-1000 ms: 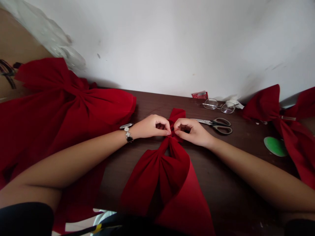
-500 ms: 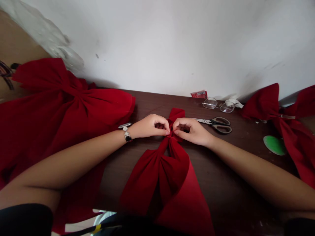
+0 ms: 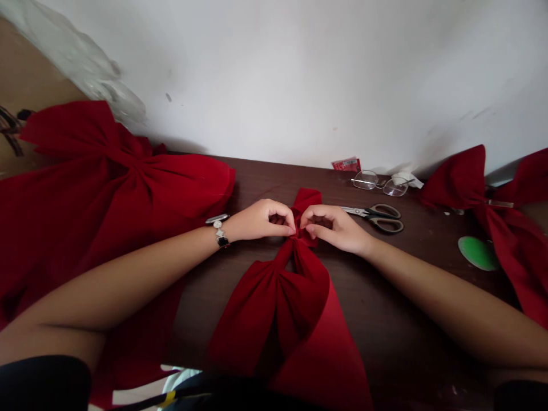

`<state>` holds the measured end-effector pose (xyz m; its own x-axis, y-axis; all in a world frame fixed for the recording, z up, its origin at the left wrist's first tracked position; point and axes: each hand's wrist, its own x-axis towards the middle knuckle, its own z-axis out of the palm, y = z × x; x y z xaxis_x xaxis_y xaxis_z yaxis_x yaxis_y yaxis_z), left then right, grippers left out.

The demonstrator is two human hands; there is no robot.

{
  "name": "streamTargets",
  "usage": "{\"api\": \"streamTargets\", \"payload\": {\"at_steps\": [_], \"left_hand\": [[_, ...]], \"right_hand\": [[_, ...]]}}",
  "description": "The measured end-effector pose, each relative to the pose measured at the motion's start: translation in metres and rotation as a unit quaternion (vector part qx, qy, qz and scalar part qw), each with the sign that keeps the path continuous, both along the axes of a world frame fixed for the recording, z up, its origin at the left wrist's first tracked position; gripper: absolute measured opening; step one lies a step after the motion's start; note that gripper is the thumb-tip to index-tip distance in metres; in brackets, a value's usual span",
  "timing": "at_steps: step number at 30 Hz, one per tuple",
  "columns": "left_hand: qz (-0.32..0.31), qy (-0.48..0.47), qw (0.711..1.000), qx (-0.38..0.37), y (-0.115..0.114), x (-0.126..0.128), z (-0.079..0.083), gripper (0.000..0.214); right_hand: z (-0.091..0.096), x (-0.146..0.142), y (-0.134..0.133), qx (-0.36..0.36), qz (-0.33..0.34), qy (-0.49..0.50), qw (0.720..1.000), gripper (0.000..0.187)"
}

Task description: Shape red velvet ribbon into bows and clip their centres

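Left hand [image 3: 261,221], right hand [image 3: 333,229] both pinching gathered centre of red fabric bow [image 3: 274,302]; black-handled steel scissors [image 3: 383,220] just beyond right hand.

From here I can't see what the left hand [image 3: 261,221] and right hand [image 3: 331,228] pinch at the middle of the red bow [image 3: 274,302]; they cover it, and its tails run off the bottom edge. The big bow [image 3: 107,171] is cut by the left edge, another bow [image 3: 509,228] by the right. Print on the red packet [image 3: 346,165] is too small for me to read; the dark tangle [image 3: 8,128] at far left I can't make out.
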<state>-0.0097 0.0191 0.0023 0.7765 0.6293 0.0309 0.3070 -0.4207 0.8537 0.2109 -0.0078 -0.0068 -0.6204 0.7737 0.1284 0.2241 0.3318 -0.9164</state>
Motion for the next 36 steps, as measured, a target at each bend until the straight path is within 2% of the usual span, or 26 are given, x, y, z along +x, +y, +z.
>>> {"api": "streamTargets", "payload": {"at_steps": [8, 14, 19, 25, 28, 33, 36], "left_hand": [[-0.001, -0.001, 1.0, -0.006, -0.0013, 0.0004, -0.0002, 0.014], [-0.002, -0.001, 1.0, -0.008, -0.0006, -0.0004, -0.0007, 0.015], [0.0, -0.003, 1.0, -0.005, -0.0006, 0.0003, 0.0004, 0.015], [0.001, 0.0, 1.0, -0.004, -0.0013, 0.0003, 0.001, 0.013], [-0.001, -0.003, 1.0, -0.005, -0.0013, 0.0, 0.0003, 0.013], [-0.014, -0.019, 1.0, 0.009, 0.0006, -0.0015, -0.0007, 0.011], [-0.028, -0.038, 0.999, 0.017, 0.0014, -0.0026, 0.0007, 0.01]], "right_hand": [[-0.0013, 0.0, -0.0003, -0.019, -0.005, 0.016, 1.0, 0.016], [-0.002, 0.0021, 0.0003, -0.041, -0.02, 0.045, 0.998, 0.029], [-0.0011, 0.0014, -0.0009, 0.012, -0.012, 0.009, 1.0, 0.027], [-0.0002, 0.0004, -0.0001, 0.07, 0.011, -0.037, 0.997, 0.016], [0.0, 0.001, 0.0014, 0.081, 0.025, -0.04, 0.996, 0.016], [-0.0001, 0.0022, 0.0025, 0.059, 0.034, -0.026, 0.997, 0.019], [-0.0002, 0.0019, 0.0025, 0.081, 0.029, -0.039, 0.996, 0.018]]}}
